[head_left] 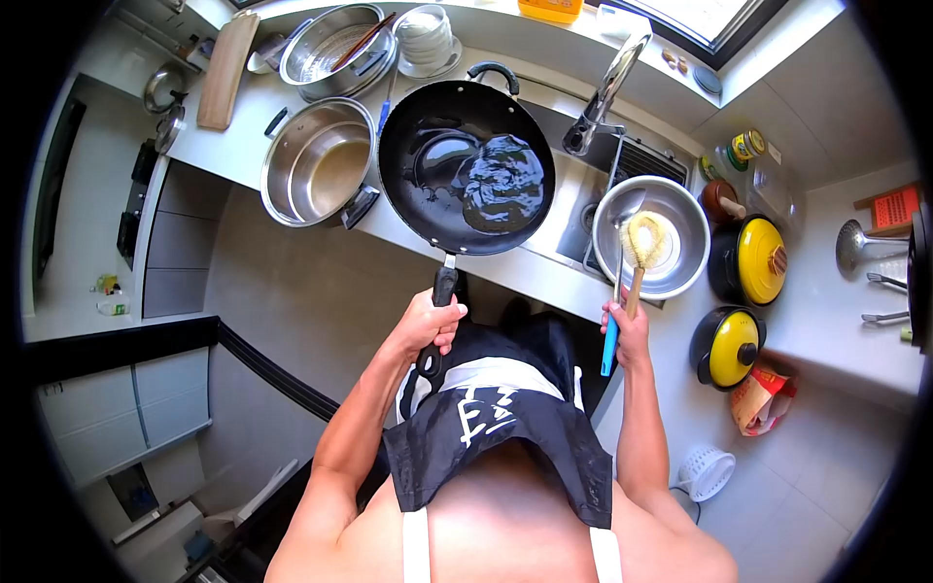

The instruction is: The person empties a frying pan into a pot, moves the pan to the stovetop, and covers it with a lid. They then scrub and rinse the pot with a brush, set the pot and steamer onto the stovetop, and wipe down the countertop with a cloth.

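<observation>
My left hand (429, 323) is wrapped round the handle of a large black wok (413, 199), which is held over the counter edge and the left part of the sink. A little water lies in the wok. My right hand (628, 332) grips the wooden handle of a round brush (643, 241) together with a blue-handled utensil (609, 348). The brush head and the utensil's metal end are over a steel bowl (695, 238) at the right of the sink. The chrome faucet (607, 92) stands behind, between wok and bowl.
A steel pot (282, 175) stands left of the wok, with a steel basin (296, 60) and stacked bowls (426, 41) behind. Two yellow-lidded pots (761, 260) are right of the steel bowl. A cutting board (225, 78) lies at the far left.
</observation>
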Demonstrator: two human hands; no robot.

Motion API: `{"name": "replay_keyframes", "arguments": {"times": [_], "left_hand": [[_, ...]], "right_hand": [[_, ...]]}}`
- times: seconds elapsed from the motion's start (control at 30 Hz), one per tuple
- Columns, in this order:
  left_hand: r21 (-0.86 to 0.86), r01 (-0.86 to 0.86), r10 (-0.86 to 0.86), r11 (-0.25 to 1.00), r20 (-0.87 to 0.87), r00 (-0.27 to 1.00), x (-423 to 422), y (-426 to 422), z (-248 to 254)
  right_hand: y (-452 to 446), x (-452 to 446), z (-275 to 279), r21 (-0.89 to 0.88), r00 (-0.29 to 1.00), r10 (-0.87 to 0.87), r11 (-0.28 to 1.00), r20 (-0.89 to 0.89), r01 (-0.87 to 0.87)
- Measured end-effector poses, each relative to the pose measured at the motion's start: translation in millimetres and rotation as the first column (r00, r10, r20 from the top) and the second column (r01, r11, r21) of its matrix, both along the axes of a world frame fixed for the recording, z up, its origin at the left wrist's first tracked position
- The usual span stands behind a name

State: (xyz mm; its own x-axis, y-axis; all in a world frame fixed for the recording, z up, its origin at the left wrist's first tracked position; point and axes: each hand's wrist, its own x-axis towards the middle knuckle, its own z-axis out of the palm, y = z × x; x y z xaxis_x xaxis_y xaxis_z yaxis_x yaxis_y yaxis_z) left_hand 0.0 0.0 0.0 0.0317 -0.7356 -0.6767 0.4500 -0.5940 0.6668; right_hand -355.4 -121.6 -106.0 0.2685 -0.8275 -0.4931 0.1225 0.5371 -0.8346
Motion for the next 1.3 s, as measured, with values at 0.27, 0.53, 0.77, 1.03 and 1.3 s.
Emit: {"name": "replay_keyframes", "arguments": {"times": [0.27,0.53,0.77,1.03,1.3], "left_hand": [[-0.052,-0.045,0.042,0.998,-0.069,0.997,2,-1,10],[-0.069,-0.068,0.062,0.995,-0.092,0.994,53,26,39],[-0.086,-0.124,0.120,0.988,-0.058,0.991,99,46,70],[-0.135,-0.215,0.219,0.967,0.015,0.976,156,74,95],[-0.196,-0.272,0.313,0.942,0.222,0.923,211,90,95]], "right_hand": [[11,-5,12,0.016,0.997,0.060,0.998,-0.041,-0.059],[38,28,12,0.092,0.998,0.061,0.994,0.011,-0.062],[36,58,17,0.098,0.998,0.034,0.994,0.045,-0.039],[37,91,19,0.109,0.995,0.098,0.989,0.025,-0.100],[33,124,22,0.107,0.991,0.130,0.986,-0.009,-0.128]]}}
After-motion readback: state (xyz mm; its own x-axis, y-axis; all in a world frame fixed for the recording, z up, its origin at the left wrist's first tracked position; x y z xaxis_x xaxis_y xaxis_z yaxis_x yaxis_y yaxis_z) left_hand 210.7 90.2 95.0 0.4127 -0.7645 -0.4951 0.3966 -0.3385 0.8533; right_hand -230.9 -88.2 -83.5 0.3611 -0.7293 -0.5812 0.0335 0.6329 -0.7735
